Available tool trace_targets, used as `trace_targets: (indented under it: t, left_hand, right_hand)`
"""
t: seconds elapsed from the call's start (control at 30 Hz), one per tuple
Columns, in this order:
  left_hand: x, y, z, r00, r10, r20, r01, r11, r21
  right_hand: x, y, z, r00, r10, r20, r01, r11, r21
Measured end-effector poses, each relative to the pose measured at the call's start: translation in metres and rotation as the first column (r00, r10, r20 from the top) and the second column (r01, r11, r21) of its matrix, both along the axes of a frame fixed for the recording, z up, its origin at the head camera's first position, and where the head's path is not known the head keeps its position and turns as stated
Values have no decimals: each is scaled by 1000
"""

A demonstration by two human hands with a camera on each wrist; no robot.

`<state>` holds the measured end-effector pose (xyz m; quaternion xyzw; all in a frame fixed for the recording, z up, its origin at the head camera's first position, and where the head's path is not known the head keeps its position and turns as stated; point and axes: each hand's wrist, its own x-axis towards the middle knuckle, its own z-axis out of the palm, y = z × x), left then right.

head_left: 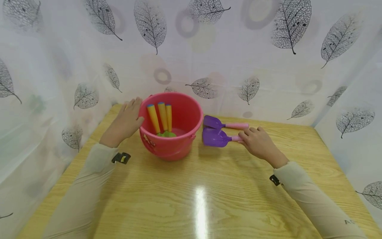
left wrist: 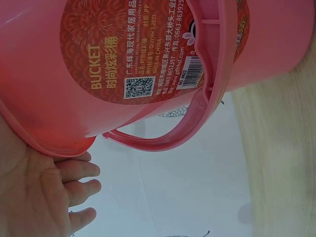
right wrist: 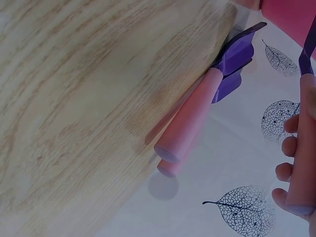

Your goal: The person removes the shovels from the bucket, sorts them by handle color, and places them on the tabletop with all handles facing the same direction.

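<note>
Right hand (head_left: 259, 144) grips purple toy shovel (head_left: 216, 138); probably light, stiff, best held by its handle (head_left: 235, 138); left hand (head_left: 125, 121), unclenched, touches pink bucket (head_left: 173, 148) at nine o'clock.

Wood-grain table (head_left: 158, 202) — pale, leaf-print sheeting (head_left: 226, 59) behind it

The front wall of the round pink plastic bucket (head_left: 176, 150) hides the lower ends of the yellow-handled green tools (head_left: 162, 116). The right wrist view's edge crops the pink-handled, purple-bladed shovel (right wrist: 305, 168) in the right hand (head_left: 259, 143).
</note>
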<state>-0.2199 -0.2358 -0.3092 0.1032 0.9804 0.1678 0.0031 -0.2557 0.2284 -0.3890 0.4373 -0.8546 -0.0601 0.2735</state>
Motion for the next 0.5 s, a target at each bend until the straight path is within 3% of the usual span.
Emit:
trace_targets:
  t: [0.5]
  left_hand:
    - [0, 0, 0, 1000, 0, 4, 0, 1000, 1]
  right_hand:
    - [2, -1, -2, 999, -29, 32, 27, 999, 46]
